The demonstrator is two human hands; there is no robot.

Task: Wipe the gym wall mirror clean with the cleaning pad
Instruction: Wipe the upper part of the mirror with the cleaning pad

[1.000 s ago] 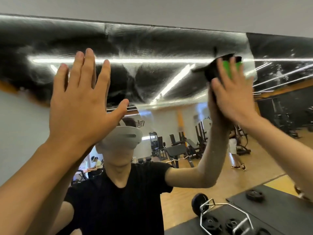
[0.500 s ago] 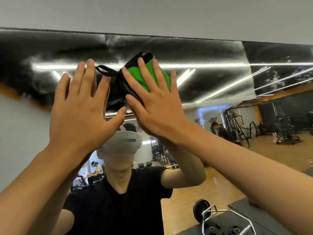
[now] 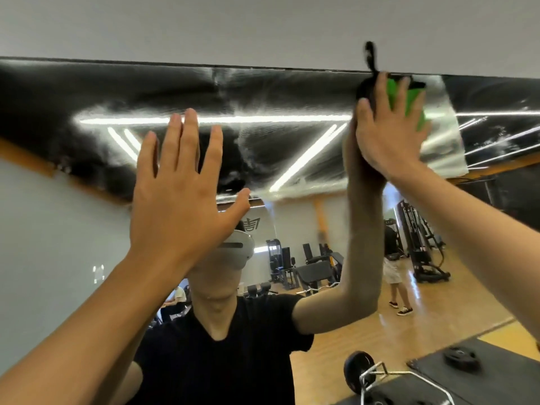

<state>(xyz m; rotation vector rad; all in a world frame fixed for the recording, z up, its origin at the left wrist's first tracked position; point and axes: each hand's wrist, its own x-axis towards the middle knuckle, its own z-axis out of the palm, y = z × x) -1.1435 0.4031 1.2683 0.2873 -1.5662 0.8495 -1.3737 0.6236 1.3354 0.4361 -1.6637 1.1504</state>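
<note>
At centre left of the frame the left hand (image 3: 178, 197) lies flat against the wall mirror (image 3: 263, 147), fingers straight and spread, holding nothing. At the upper right the right hand (image 3: 385, 133) presses the green-and-black cleaning pad (image 3: 409, 97) to the glass just under the mirror's top edge, fingers extended over it. A black strap (image 3: 370, 58) sticks up from the pad onto the wall above.

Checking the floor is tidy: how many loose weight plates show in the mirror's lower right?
2 that I can make out: one round plate flat on the black mat, one plate upright on a bar at the mat's edge. Others may lie cut off below the frame.
</note>
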